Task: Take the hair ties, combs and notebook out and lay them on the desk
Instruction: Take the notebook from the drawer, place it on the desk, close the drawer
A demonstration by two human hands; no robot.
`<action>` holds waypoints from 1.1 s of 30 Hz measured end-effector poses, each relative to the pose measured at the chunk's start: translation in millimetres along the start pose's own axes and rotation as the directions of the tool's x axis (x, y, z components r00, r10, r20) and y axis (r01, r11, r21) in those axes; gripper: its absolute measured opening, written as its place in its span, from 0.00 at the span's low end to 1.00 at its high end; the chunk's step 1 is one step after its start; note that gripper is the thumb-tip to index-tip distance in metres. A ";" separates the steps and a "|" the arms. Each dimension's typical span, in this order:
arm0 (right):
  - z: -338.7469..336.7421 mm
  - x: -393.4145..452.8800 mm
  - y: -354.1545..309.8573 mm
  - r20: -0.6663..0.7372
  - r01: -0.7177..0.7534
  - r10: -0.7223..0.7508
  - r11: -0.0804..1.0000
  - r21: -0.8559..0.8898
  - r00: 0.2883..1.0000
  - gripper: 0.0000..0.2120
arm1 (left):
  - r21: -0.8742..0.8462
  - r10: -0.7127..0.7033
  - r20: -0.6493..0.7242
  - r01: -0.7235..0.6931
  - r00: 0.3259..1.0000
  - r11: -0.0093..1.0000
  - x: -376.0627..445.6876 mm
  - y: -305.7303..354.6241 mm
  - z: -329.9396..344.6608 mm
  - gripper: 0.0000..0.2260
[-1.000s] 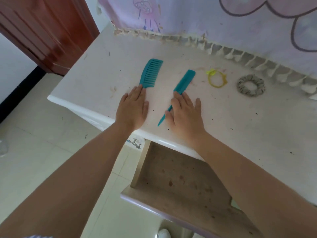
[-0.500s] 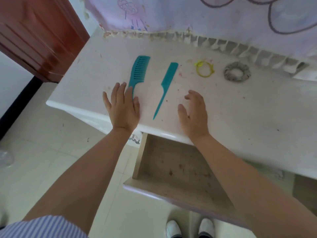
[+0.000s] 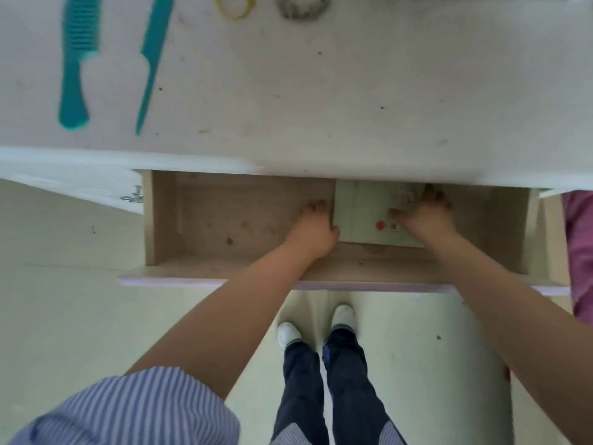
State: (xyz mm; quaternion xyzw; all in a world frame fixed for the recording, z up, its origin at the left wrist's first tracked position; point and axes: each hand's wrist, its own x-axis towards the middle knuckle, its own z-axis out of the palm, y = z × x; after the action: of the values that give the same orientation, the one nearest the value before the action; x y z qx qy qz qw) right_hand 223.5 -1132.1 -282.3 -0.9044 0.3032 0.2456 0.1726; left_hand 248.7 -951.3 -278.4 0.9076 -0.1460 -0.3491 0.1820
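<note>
Head view: both hands have left the desk (image 3: 321, 91) top and dropped into the open drawer (image 3: 224, 220) below its front edge. A second ago they lay flat on the two combs.

Wide-tooth comb (image 3: 75, 59) and tail comb (image 3: 150, 59) now lie untouched near the desk's left end, side by side, apart. Yellow hair tie (image 3: 234, 6) and grey scrunchie (image 3: 301, 8) sit at the far edge, partly cut off by the frame.

Pale green notebook (image 3: 359, 216) lies flat in the right half of the drawer. Left hand (image 3: 316, 229) curls over its left edge, right hand (image 3: 423, 213) is on the cover toward the right; the view is blurred, so can't tell whether either grip has closed.

Judgement: combs and ties are done and the notebook is the last item, pickup starting.
</note>
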 end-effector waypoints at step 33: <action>-113.8 -34.8 -15.0 0.111 -0.132 -0.113 -0.207 0.969 0.987 0.09 | -0.253 -0.130 -0.515 -0.006 0.847 0.967 -35.2 50.5 -72.6 0.17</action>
State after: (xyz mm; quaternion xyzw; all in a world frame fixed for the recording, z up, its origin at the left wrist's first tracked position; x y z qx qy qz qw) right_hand 247.4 -1157.1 -167.4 -0.4092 0.3737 -0.0095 0.8323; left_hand 266.4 -965.9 -186.1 0.9431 -0.0166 -0.1078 0.3143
